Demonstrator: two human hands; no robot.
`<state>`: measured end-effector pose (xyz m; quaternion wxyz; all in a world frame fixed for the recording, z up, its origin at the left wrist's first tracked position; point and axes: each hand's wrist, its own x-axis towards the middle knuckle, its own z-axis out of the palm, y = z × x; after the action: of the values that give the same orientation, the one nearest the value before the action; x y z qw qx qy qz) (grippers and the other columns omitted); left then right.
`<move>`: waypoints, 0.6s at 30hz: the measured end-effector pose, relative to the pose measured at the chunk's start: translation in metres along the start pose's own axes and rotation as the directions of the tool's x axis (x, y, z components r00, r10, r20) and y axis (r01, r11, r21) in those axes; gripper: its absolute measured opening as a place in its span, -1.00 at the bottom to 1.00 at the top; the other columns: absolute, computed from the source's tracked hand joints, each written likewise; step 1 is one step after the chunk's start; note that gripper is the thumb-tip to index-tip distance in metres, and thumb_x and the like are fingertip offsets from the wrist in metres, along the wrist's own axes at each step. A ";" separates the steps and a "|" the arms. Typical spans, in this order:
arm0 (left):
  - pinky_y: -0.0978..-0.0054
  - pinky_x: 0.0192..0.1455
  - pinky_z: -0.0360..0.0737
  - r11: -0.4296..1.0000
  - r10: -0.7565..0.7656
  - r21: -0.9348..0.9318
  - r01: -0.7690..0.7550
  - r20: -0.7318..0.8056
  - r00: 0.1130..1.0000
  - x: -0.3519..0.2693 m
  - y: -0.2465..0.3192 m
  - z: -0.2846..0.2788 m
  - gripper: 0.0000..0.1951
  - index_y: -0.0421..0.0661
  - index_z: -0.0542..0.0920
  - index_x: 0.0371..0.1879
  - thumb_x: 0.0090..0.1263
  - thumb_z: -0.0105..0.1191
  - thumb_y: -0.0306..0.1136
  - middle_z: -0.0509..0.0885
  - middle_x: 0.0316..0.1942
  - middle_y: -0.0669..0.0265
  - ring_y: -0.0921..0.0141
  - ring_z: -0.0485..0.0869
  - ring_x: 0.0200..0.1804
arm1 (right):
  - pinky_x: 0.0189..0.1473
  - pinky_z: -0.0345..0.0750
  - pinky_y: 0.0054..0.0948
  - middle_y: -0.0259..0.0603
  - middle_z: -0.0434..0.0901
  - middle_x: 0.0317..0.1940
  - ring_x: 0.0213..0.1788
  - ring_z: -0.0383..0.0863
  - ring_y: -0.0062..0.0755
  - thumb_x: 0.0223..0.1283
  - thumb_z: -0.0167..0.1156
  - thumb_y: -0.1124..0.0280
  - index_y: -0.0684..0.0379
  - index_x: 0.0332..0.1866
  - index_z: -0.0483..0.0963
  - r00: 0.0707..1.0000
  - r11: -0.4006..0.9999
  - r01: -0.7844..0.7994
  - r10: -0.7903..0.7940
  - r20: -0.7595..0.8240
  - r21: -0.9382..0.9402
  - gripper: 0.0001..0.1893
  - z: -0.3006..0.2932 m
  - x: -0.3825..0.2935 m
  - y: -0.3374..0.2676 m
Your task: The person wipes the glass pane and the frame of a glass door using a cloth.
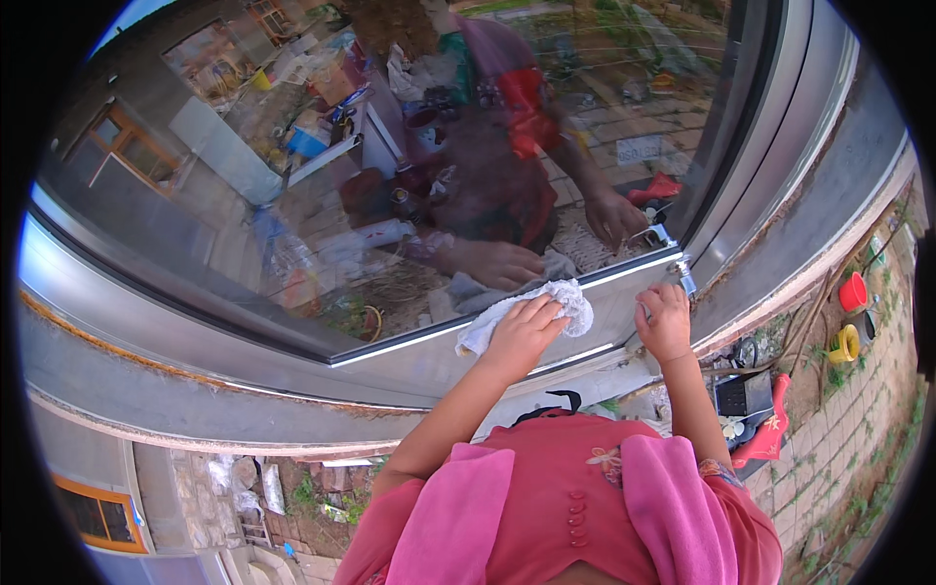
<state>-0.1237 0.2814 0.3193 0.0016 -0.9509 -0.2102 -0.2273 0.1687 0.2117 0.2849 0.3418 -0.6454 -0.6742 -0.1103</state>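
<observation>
Under my left hand [528, 333] a white cloth [574, 307] is bunched against the lower edge of a metal-framed window [453, 376]. My fingers lie spread over the cloth and press it flat on the frame. To the right, my right hand [664, 322] has its fingers curled, close to the metal window handle [685, 274]; whether the fingertips touch the frame or the handle, I cannot tell. The dark glass pane [468, 183] rises above both hands and mirrors my arms, the cloth and the yard.
A grey sill band [219, 409] with a rusty edge curves along the lower left. At the right, a red bucket [853, 292] and a yellow bucket [844, 344] stand by brick paving [819, 453]. A black crate [744, 395] sits below my right arm.
</observation>
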 end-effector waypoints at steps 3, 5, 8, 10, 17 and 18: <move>0.18 0.39 0.41 0.998 -0.017 -0.060 0.017 -0.003 1.000 -0.001 -0.001 0.002 -0.60 -0.07 0.69 0.10 0.24 0.12 -0.50 0.59 0.25 0.19 0.14 0.47 0.39 | 0.01 0.53 -0.13 -0.16 0.64 -0.22 -0.14 0.60 -0.08 0.01 0.36 0.52 0.12 -0.21 0.64 0.993 0.984 0.060 -0.043 -0.106 0.168 -0.81 -0.031 0.036 -0.048; 0.16 0.37 0.42 0.997 -0.032 -0.078 0.031 -0.011 0.999 -0.002 -0.001 0.004 -0.59 -0.05 0.70 0.10 0.23 0.12 -0.51 0.61 0.24 0.19 0.13 0.49 0.38 | -0.08 0.56 -0.17 -0.16 0.65 -0.22 -0.19 0.61 -0.07 0.01 0.37 0.58 0.15 -0.11 0.66 0.974 0.929 0.182 -0.126 -0.187 0.323 -0.73 -0.051 0.068 -0.086; 0.16 0.38 0.42 0.994 -0.040 -0.099 0.039 -0.008 0.999 -0.004 -0.003 0.007 -0.57 -0.05 0.70 0.12 0.22 0.13 -0.53 0.60 0.26 0.18 0.13 0.48 0.39 | -0.12 0.54 -0.20 -0.19 0.61 -0.27 -0.24 0.58 -0.11 0.03 0.33 0.61 0.19 0.09 0.63 0.919 0.865 0.364 -0.273 -0.286 0.346 -0.57 -0.072 0.115 -0.136; 0.17 0.40 0.40 0.994 -0.022 -0.105 0.022 0.002 1.000 -0.003 -0.004 0.007 -0.56 -0.07 0.68 0.13 0.21 0.14 -0.52 0.58 0.28 0.18 0.13 0.45 0.42 | -0.13 0.53 -0.20 -0.21 0.59 -0.29 -0.25 0.57 -0.12 0.04 0.33 0.61 0.17 0.16 0.61 0.908 0.860 0.382 -0.281 -0.311 0.337 -0.53 -0.073 0.138 -0.153; 0.16 0.39 0.39 0.986 -0.020 -0.168 0.019 -0.003 1.000 -0.003 -0.006 0.012 -0.53 -0.03 0.68 0.14 0.17 0.17 -0.53 0.57 0.31 0.22 0.17 0.44 0.42 | -0.13 0.51 -0.23 -0.25 0.57 -0.33 -0.24 0.56 -0.17 0.01 0.35 0.56 0.14 0.24 0.57 0.889 0.881 0.365 -0.233 -0.395 0.300 -0.44 -0.065 0.163 -0.183; 0.16 0.38 0.40 0.982 -0.022 -0.189 0.019 -0.017 1.000 -0.003 -0.006 0.013 -0.53 -0.02 0.69 0.13 0.16 0.18 -0.54 0.57 0.30 0.23 0.17 0.44 0.41 | -0.13 0.51 -0.23 -0.25 0.57 -0.33 -0.24 0.56 -0.17 0.01 0.35 0.56 0.14 0.24 0.57 0.890 0.883 0.362 -0.231 -0.394 0.300 -0.44 -0.064 0.163 -0.184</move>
<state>-0.1232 0.2873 0.3056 -0.0889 -0.9423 -0.1976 -0.2551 0.0263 0.2772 0.4841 0.5478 -0.4280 -0.7037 -0.1468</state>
